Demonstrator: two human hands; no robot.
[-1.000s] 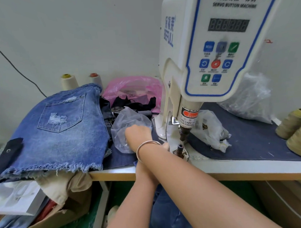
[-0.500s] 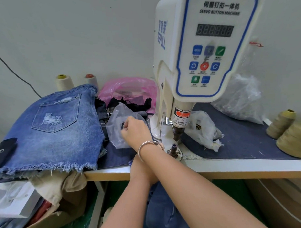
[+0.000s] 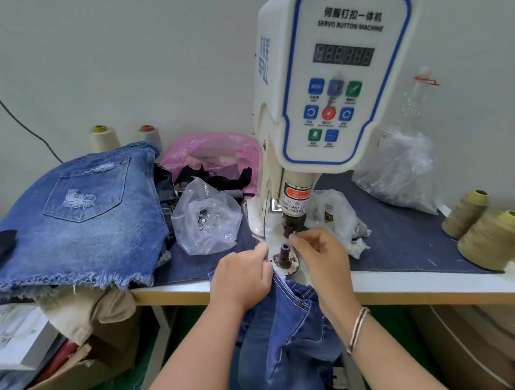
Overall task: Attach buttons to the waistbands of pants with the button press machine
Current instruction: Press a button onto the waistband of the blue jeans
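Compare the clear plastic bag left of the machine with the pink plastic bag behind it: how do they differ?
The clear bag is see-through and colourless; the pink bag is tinted pink. The clear bag holds small metal pieces, apparently buttons; the pink bag holds dark fabric pieces. The clear bag lies nearer the table's front edge, on the dark blue mat; the pink bag sits farther back, by the wall. Both are crumpled thin plastic, lying open beside the denim shorts.
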